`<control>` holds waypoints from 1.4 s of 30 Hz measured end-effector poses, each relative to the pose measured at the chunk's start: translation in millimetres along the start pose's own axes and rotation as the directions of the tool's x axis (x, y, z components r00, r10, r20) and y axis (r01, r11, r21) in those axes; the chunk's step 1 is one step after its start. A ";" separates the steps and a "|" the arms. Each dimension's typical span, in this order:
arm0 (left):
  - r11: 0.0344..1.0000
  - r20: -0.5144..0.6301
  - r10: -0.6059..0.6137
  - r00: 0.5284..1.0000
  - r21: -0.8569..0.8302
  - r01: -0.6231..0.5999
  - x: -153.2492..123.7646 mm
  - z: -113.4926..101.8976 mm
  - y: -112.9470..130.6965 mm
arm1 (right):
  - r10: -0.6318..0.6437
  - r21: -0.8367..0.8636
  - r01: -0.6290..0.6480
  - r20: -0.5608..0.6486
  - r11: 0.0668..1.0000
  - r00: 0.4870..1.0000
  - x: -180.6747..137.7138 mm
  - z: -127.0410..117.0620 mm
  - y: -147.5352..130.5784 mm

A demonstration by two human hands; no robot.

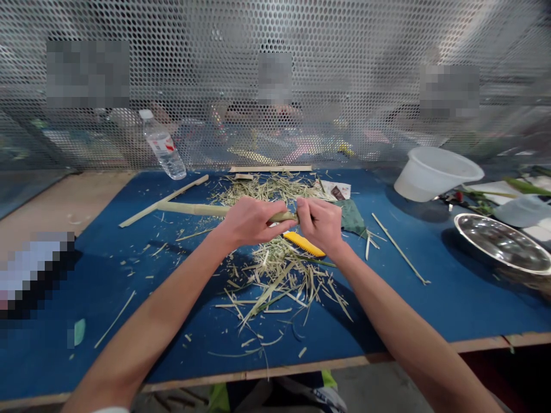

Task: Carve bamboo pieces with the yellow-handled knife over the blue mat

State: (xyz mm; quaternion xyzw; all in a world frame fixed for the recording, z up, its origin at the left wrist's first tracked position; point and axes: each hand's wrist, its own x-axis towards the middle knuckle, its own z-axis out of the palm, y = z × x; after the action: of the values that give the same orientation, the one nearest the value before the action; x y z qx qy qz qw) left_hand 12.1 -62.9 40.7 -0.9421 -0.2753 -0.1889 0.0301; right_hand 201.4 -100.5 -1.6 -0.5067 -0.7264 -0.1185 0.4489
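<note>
My left hand (pixel 249 221) grips a long pale green stalk (pixel 189 209) that runs out to the left over the blue mat (pixel 451 298). My right hand (pixel 321 223) is closed on a knife with a yellow handle (pixel 303 243), its working end hidden at the stalk's right tip where both hands meet. A heap of pale peelings and slivers (pixel 275 275) lies under and in front of the hands, with more shavings (pixel 262 188) behind them.
A second stalk (pixel 163 201) lies at the left. A water bottle (pixel 163 146) stands against the perforated metal screen. A white plastic bowl (pixel 434 172) and a steel dish (pixel 503 241) stand at the right. A thin strip (pixel 398 248) lies right of my hands. People sit behind the screen.
</note>
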 end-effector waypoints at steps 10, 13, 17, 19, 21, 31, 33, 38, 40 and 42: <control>0.972 0.189 -0.213 0.959 0.144 0.188 0.8 1.2 -13.6 | -0.138 -0.047 0.151 0.210 0.987 0.968 -8.3 9.1 13.6; 0.963 0.215 -0.237 0.947 0.183 0.200 -0.1 6.3 -15.3 | -0.149 -0.059 0.169 0.256 0.984 0.955 -9.3 12.5 16.0; 0.953 0.194 -0.237 0.952 0.239 0.189 -0.1 10.6 -12.4 | -0.100 -0.134 0.141 0.275 0.981 0.956 -9.5 13.9 15.0; 0.941 0.168 -0.261 0.950 0.262 0.212 0.7 10.5 -9.2 | -0.067 -0.170 0.114 0.261 0.979 0.963 -9.1 13.3 12.4; 0.929 0.143 -0.292 0.946 0.278 0.245 1.8 9.7 -5.5 | -0.039 -0.195 0.088 0.245 0.977 0.969 -8.7 12.4 8.9; 0.911 0.073 -0.346 0.936 0.264 0.316 3.0 13.6 4.4 | 0.115 -0.233 -0.061 0.225 0.971 0.967 -12.2 16.0 -0.7; 0.925 0.032 -0.297 0.954 0.258 0.280 1.7 15.6 -0.1 | 0.141 -0.194 -0.102 0.196 0.976 0.971 -9.2 13.4 1.7; 0.919 -0.073 -0.326 0.943 0.210 0.334 0.1 15.2 -11.8 | 0.302 -0.284 -0.220 0.288 0.933 0.909 -4.7 0.1 12.1; 0.906 -0.088 -0.363 0.928 0.197 0.374 0.5 12.7 -12.8 | 0.323 -0.330 -0.169 0.494 0.929 0.807 -7.7 -2.4 13.3; 0.899 -0.091 -0.384 0.919 0.188 0.395 1.1 10.3 -12.4 | 0.296 -0.328 -0.089 0.662 0.941 0.688 -12.2 -1.5 11.0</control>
State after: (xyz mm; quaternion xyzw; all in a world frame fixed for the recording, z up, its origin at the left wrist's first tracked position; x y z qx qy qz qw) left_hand 9.8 -50.3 30.9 -0.8548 -0.4751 -0.1864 0.0946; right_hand 212.5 -104.0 -13.3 -0.6433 -0.7611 0.0336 0.0753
